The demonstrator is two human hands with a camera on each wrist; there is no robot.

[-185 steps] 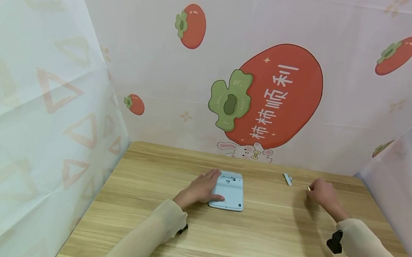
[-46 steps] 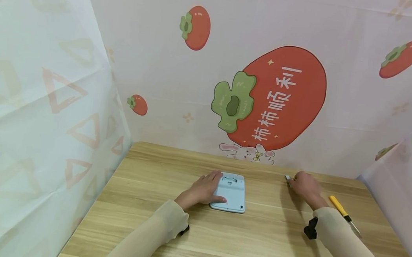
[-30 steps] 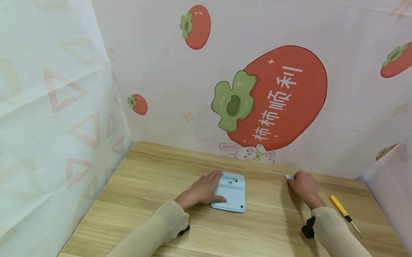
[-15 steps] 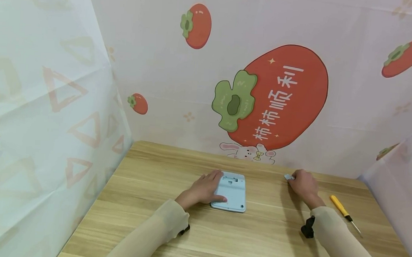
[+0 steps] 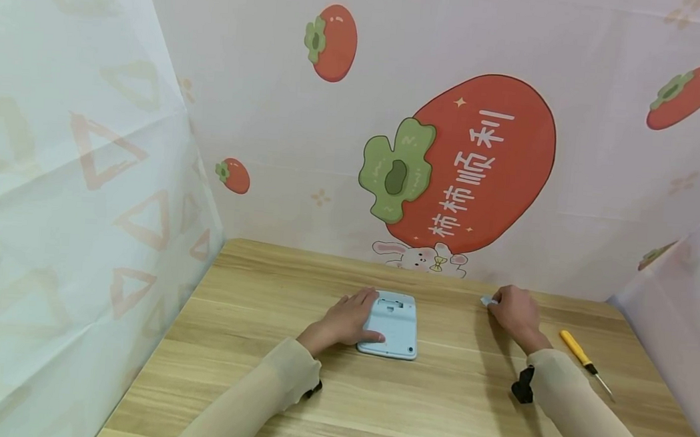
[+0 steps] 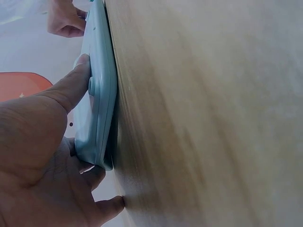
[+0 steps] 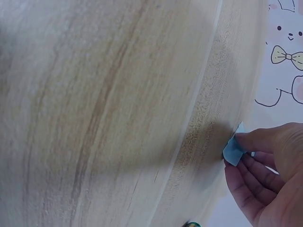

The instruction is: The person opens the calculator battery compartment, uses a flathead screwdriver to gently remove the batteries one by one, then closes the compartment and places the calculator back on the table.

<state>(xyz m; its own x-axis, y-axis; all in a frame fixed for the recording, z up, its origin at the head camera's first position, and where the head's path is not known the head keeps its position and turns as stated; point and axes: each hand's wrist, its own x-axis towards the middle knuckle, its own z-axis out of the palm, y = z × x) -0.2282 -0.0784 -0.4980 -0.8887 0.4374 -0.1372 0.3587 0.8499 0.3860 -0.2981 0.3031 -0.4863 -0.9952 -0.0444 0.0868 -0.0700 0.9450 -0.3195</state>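
Observation:
A light-blue flat device [image 5: 396,331] lies back side up on the table, an open battery compartment near its far end. My left hand [image 5: 343,322] holds it at the left edge. In the left wrist view, the thumb presses the device's [image 6: 98,109] upper face while fingers wrap its edge. To the right, my right hand [image 5: 517,314] pinches a small light-blue battery cover [image 5: 487,300]. The right wrist view shows this cover [image 7: 233,151] tilted between thumb and fingers, just at the tabletop; whether it touches the wood I cannot tell.
A yellow-handled screwdriver [image 5: 573,346] lies right of my right wrist, its metal tip toward the near right. The wooden table [image 5: 434,411] ends at a printed backdrop [image 5: 302,215] behind, with white sheets at both sides.
Earlier my right hand held a small yellow-tipped thing while the cover lay on the table; the screwdriver now lies at right. The right hand has taken the cover and tilted it. Left hand stays.

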